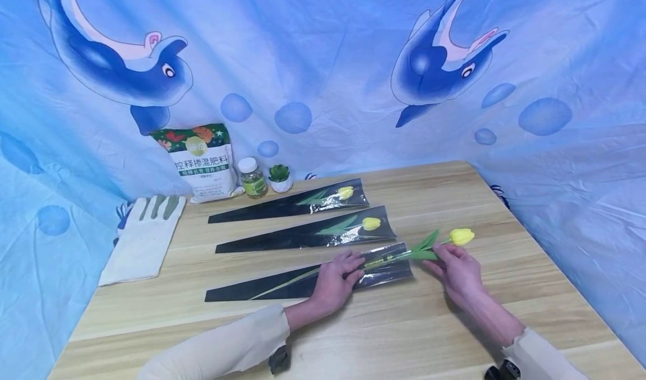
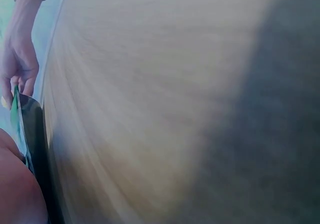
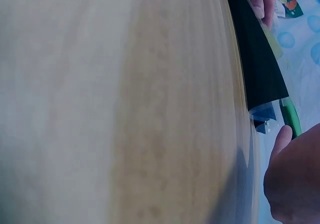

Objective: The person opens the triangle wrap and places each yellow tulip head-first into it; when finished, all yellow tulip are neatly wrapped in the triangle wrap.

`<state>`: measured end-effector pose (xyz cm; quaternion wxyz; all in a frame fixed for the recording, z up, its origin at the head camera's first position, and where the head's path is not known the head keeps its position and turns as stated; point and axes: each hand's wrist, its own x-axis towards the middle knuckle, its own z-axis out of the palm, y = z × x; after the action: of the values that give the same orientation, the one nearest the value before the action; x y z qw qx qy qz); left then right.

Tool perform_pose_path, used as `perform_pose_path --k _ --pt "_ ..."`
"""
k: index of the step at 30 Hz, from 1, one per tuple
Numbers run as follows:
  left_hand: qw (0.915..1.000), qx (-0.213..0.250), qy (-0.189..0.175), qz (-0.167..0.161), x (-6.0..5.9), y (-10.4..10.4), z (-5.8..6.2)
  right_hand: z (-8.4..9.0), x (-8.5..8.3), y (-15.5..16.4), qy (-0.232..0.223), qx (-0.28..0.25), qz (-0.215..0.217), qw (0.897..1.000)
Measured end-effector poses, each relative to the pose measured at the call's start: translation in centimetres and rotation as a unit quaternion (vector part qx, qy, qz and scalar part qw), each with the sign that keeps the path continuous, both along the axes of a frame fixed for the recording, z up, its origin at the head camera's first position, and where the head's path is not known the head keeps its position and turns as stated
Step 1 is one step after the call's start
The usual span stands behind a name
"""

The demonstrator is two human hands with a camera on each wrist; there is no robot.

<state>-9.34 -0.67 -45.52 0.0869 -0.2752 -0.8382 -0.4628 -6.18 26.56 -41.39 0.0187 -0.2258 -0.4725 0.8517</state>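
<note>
A yellow artificial tulip [image 1: 461, 236] with green leaves lies partly inside a black flower sleeve [image 1: 232, 295] with a clear front. Its long stem shows through the film, while bloom and leaves stick out past the wide mouth. My right hand [image 1: 460, 270] pinches the tulip just below the bloom, right of the mouth. On the sleeve's middle, my left hand [image 1: 335, 285] holds the clear film between thumb and fingers. The right wrist view shows the sleeve's mouth [image 3: 267, 104] bowed open near the green leaf [image 3: 290, 116].
Two more black sleeves, a middle one [image 1: 267, 241] and a far one [image 1: 252, 212], each hold a yellow tulip. Behind them stand a fertilizer bag [image 1: 204, 170], a lidded jar [image 1: 253, 181] and a small potted succulent [image 1: 280, 178]. White gloves [image 1: 143, 240] lie at the left.
</note>
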Motion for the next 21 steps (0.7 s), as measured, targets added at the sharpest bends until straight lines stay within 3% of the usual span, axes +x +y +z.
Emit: perform_pose_path --k 13,21 --pt "0.9998 -0.019 0.001 0.007 0.0 0.3 0.2 -0.6 0.1 -1.0 -0.005 0.050 0.021 0.999" --pt "0.9994 -0.032 -0.002 0.010 0.0 0.3 0.2 -1.1 0.3 -0.7 0.011 0.088 0.083 0.993"
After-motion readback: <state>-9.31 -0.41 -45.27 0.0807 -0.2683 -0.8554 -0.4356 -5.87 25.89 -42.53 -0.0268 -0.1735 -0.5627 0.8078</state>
